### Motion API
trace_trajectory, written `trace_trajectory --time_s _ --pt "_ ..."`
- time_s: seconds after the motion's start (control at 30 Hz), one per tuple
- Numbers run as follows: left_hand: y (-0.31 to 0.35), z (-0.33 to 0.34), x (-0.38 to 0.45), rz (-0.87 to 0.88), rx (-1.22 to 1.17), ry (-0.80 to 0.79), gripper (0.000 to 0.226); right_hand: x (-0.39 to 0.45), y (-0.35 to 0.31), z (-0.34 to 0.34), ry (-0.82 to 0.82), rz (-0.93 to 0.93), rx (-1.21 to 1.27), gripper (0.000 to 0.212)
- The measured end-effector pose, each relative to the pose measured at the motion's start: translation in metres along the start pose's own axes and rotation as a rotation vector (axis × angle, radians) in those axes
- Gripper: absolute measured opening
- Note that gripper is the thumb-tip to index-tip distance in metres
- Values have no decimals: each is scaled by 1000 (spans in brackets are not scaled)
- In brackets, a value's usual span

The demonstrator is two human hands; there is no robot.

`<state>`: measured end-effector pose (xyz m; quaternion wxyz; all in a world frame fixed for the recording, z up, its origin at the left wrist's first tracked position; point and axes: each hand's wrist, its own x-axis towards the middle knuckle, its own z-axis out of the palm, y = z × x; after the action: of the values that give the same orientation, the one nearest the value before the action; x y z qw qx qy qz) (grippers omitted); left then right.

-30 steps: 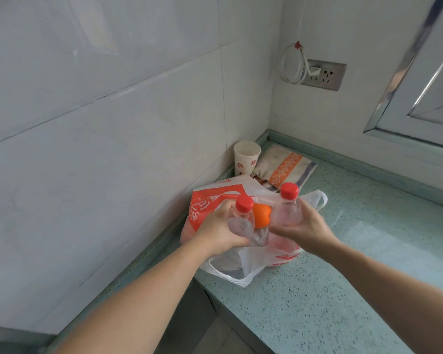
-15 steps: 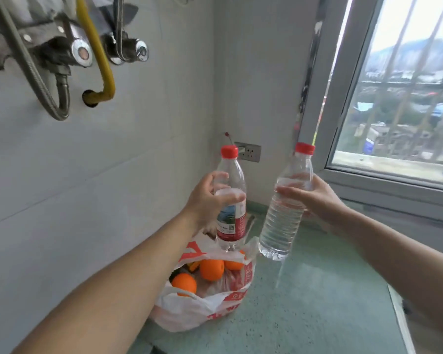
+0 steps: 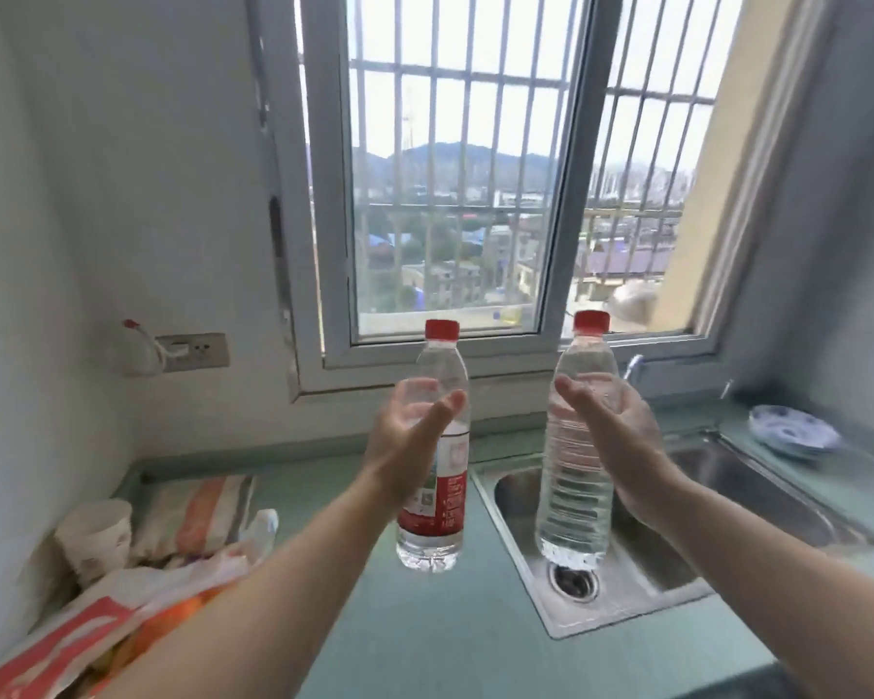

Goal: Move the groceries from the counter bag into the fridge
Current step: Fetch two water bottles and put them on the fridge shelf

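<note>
My left hand (image 3: pixel 404 441) grips a clear water bottle with a red label (image 3: pixel 437 496) and red cap, held upright above the green counter (image 3: pixel 440 623). My right hand (image 3: pixel 611 446) grips a second clear water bottle without a label (image 3: pixel 573 476), also red-capped and upright, over the sink (image 3: pixel 687 577). The white and red grocery bag (image 3: pixel 97 633) lies at the lower left beneath my left forearm, with oranges (image 3: pixel 182 610) showing inside. No fridge is in view.
A paper cup (image 3: pixel 94 539) and a folded striped cloth (image 3: pixel 198 512) sit by the left wall behind the bag. A blue and white dish (image 3: pixel 793 431) rests right of the sink. A barred window (image 3: pixel 455 184) and a wall socket (image 3: pixel 193 351) face me.
Both bottles have come out of the bag and risen. My view has swung right from the corner wall to the window and sink, and the bag has slid to the lower left.
</note>
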<state>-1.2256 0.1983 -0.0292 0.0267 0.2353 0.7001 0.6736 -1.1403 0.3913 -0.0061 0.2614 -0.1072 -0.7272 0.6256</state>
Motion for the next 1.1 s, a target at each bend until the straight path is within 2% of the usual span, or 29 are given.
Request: trace_trajectory --time_s 0.07,0.13,0.27,0.33,0.47,0.67,0.8,0.93,1.03,1.1 --pt "12 43 4 20 -47 -81 83 -14 -6 -46 55 -19 -21 64" --pt "29 92 1 46 -68 -162 81 -34 -12 -94 106 -37 -60 57" --pt "64 200 -24 81 -127 -318 65 -81 -26 -197 243 -90 -131 53" --pt "82 259 -42 96 -146 -382 57 -108 -35 -254 356 -97 -150 54" --pt "115 379 -88 143 -164 -520 57 -171 -50 -365 579 -117 -187 58" --pt "169 532 -171 199 -264 -770 53 -272 -80 -494 893 -132 -238 45" --pt "206 622 -230 218 -342 -1020 50 -342 -99 -560 1147 -133 -340 49" --pt "232 701 -287 216 -442 -1242 48 -405 -114 -608 1384 -107 -457 28" --pt "252 750 -326 186 -536 -1399 44 -444 -126 -632 1561 -74 -536 48" --pt "265 779 -347 196 -582 -1508 40 -466 -135 -645 1670 -63 -571 43"
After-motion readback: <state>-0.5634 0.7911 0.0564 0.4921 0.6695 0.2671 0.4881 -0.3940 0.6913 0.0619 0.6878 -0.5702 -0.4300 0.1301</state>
